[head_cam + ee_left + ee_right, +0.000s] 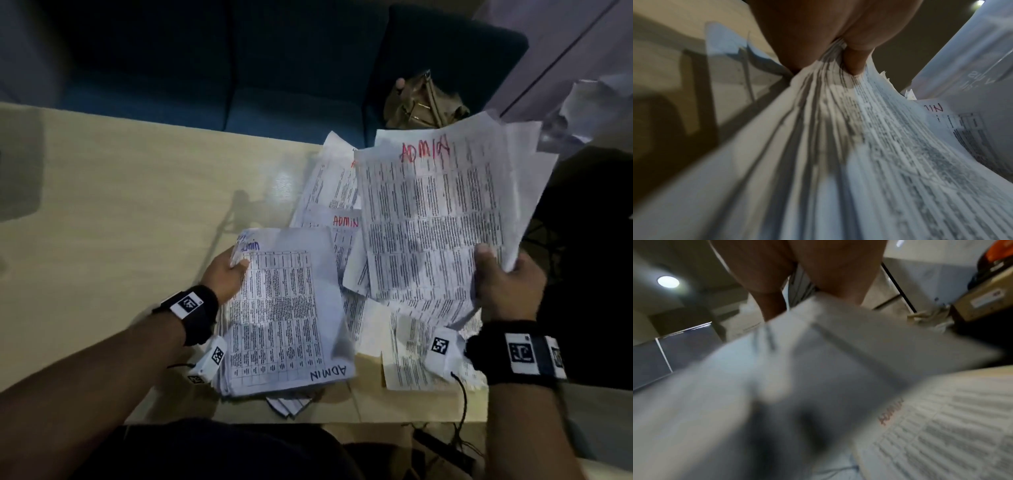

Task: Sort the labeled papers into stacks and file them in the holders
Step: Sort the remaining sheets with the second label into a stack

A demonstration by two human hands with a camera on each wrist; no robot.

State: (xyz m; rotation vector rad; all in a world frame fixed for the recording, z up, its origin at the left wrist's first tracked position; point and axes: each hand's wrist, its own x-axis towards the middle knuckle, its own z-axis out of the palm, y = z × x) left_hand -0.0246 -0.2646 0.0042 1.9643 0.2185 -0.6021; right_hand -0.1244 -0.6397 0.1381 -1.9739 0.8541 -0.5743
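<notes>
My left hand (228, 270) grips a thick stack of printed sheets (284, 315) at its far left corner; the top sheet reads ADMIN in blue. In the left wrist view the thumb (856, 65) pinches the fanned edges of that stack (838, 146). My right hand (503, 277) holds up a looser bundle of sheets (431, 219) marked ADMIN in red, thumb on top, tilted above the table. The right wrist view shows these sheets (838, 345) blurred under the fingers (840, 280). More ADMIN sheets (342, 222) lie loose on the table between both bundles.
The light wooden table (120, 205) stretches out to the left. A dark blue sofa (239, 68) stands behind it with a brown bag (421, 102) on it. Crumpled paper (582, 106) lies at far right. Cables (462, 411) hang off the near edge. No holders are in view.
</notes>
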